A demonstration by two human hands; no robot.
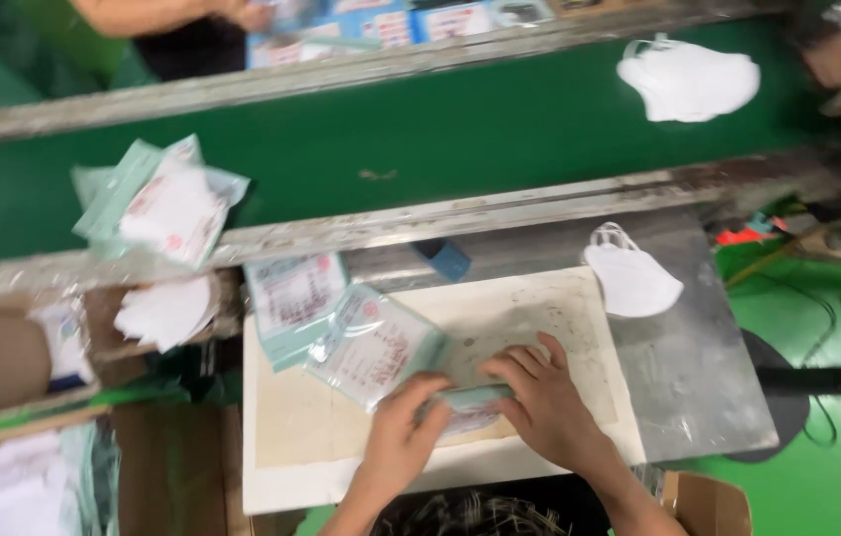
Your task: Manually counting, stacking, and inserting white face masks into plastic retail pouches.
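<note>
My left hand (402, 434) and my right hand (539, 397) both grip one pale green mask packet (467, 401) held low over a cream board (291, 437). The packet is squeezed between the fingers of both hands and mostly hidden by them. Just left of my hands lie two more sealed packets (373, 347) with red print, overlapping on the board. A loose white face mask (631, 278) rests on the grey metal table (698, 377) to the right of my hands.
A green conveyor belt (420, 139) runs across the back, carrying a pile of packets (162, 203) at left and white masks (688, 81) at right. A cardboard box (3, 362) with masks sits at left. Another person's arm (157, 15) shows beyond the belt.
</note>
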